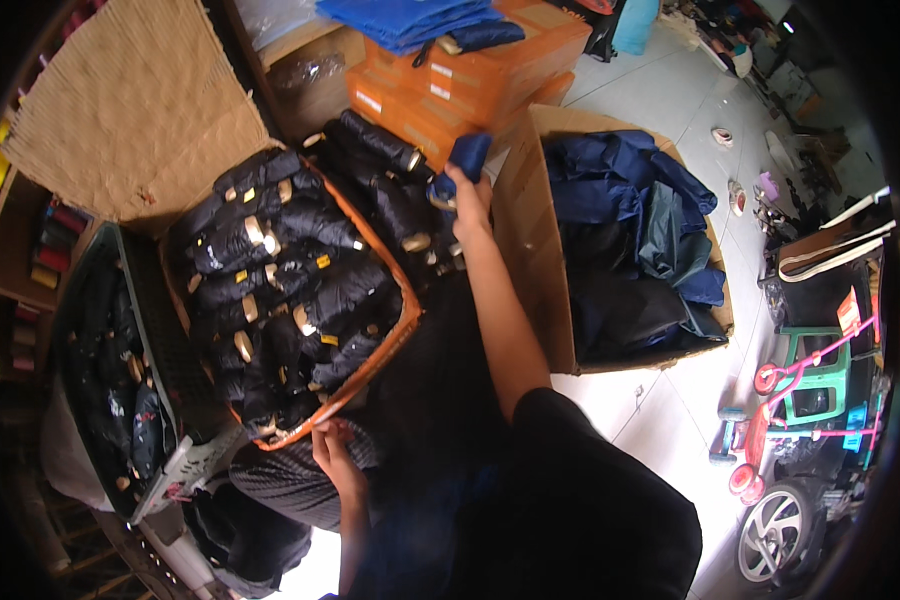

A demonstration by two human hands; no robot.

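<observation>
My right hand (467, 205) is raised in the middle, its fingers closed round a short navy fabric roll (468, 152). Its far end stands up above my fingers, beside the orange cartons. Lower down, my left hand (336, 450) has curled fingers at the near corner of an orange-edged cardboard box (405, 322), gripping its rim. That box is packed with black fabric rolls (340, 295) that have pale round ends and a few yellow tags; they look like compact folded umbrellas. More black rolls (375, 185) lie just beyond its right side.
Right of my forearm stands an open carton (535, 240) of navy and dark cloth (610, 170). Orange cartons (410, 110) with blue sheets (410, 22) are behind. A dark crate (175, 330) of rolls stands left. A green stool (815, 375) and pink scooter (770, 400) stand far right.
</observation>
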